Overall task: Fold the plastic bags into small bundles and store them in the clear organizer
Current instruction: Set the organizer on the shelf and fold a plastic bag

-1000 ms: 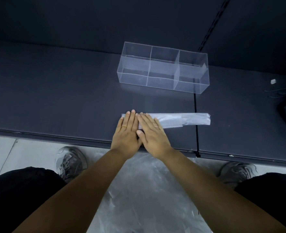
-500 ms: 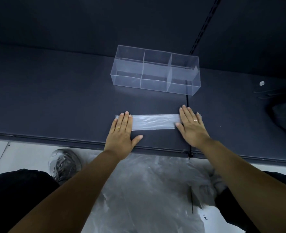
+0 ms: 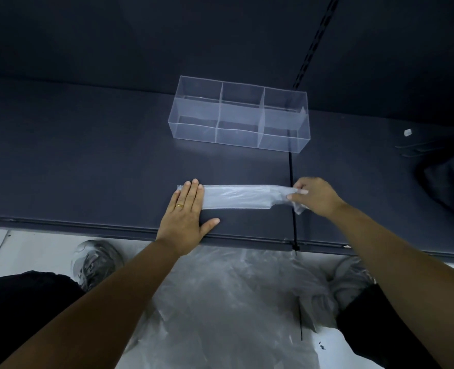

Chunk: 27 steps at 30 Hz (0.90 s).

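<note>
1. Pale floor tiles (image 3: pixel 20 249) lie nearest, under a crumpled heap of clear plastic bags (image 3: pixel 234 302) that runs off the bottom edge. Two grey sneakers (image 3: pixel 95 259) flank it, and the heap half hides the right one.
2. Above them runs the front edge of the dark grey tabletop (image 3: pixel 87 155), split front to back by a thin black seam (image 3: pixel 290 166).
3. The left hand (image 3: pixel 186 211) lies flat with straight fingers, pressing the left end of the long folded strip of translucent plastic bag (image 3: pixel 242 197), as it did half a second ago.
4. The right hand (image 3: pixel 314 195) lay flat on the strip's right end half a second ago. Now its fingers are curled and pinch that end, and a crumpled corner hangs beneath them beside the seam.
5. A second ago both hands sat together at the left end. They are now well apart, with the strip bare between them.
6. The strip lies near the front edge and parallel to it, with bare tabletop to its left and beyond it.
7. Farther back stands the clear rectangular three-compartment organizer (image 3: pixel 239 118), well apart from the strip, its right end over the seam. A small pale triangle at its right wall cannot be made out.
8. At far right a dark object (image 3: pixel 447 179) is cut off by the frame, near a small white scrap (image 3: pixel 407 132).
</note>
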Available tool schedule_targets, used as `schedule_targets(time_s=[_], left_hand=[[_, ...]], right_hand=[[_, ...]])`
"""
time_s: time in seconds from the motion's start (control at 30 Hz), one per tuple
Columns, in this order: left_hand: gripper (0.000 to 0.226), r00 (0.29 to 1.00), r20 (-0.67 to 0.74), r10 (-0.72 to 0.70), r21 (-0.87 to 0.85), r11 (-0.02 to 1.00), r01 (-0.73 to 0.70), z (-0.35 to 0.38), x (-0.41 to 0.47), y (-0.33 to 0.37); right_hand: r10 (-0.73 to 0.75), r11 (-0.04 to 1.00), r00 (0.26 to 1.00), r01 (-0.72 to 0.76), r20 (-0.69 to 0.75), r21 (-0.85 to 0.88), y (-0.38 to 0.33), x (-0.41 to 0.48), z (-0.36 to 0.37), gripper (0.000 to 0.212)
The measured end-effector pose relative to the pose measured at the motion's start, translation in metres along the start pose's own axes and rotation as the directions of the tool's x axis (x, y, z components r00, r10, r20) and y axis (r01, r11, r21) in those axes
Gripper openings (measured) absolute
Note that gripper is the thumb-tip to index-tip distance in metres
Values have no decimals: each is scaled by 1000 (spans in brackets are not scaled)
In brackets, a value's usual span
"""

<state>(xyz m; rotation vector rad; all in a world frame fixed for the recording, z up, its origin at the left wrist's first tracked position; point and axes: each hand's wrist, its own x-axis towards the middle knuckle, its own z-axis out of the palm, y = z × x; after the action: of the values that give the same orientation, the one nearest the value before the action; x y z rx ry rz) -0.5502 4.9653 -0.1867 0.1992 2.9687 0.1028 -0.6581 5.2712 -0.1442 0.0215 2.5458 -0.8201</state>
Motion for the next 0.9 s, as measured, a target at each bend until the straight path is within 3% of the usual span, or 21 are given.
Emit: schedule_targets(time_s=[0.2, 0.3, 0.37, 0.47, 0.57, 0.7, 0.77, 0.9], left_hand=[[95, 989, 51, 141, 104, 984, -146, -8, 17, -25], [95, 979, 52, 197, 148, 968, -202, -18, 24, -24], [96, 973, 10, 231, 69, 970, -231, -25, 23, -4], [89, 957, -67, 282, -144, 946, -289, -22, 11, 49], [86, 970, -44, 240, -223, 944, -244, -9, 2, 93], [85, 992, 5, 128, -180, 976, -125, 4, 2, 113], [86, 993, 25, 118, -150, 982, -113, 7, 3, 116], [87, 987, 34, 155, -91, 984, -151, 11, 1, 110]], right_hand=[[33, 977, 960, -90, 277, 195, -2, -27, -23, 17], [60, 882, 892, -257, 447, 394, -1, -43, -19, 13], [85, 823, 869, -336, 487, 457, 1, -51, -15, 12], [146, 854, 914, -310, 379, 418, 6, -54, -10, 10], [214, 948, 967, -240, 141, 209, 12, -49, -8, 11], [215, 977, 966, -213, -145, 27, 15, -42, -4, 45], [149, 988, 975, -152, -166, -5, 10, -42, 1, 48], [-6, 973, 989, -29, -149, -228, 5, -46, 21, 50]])
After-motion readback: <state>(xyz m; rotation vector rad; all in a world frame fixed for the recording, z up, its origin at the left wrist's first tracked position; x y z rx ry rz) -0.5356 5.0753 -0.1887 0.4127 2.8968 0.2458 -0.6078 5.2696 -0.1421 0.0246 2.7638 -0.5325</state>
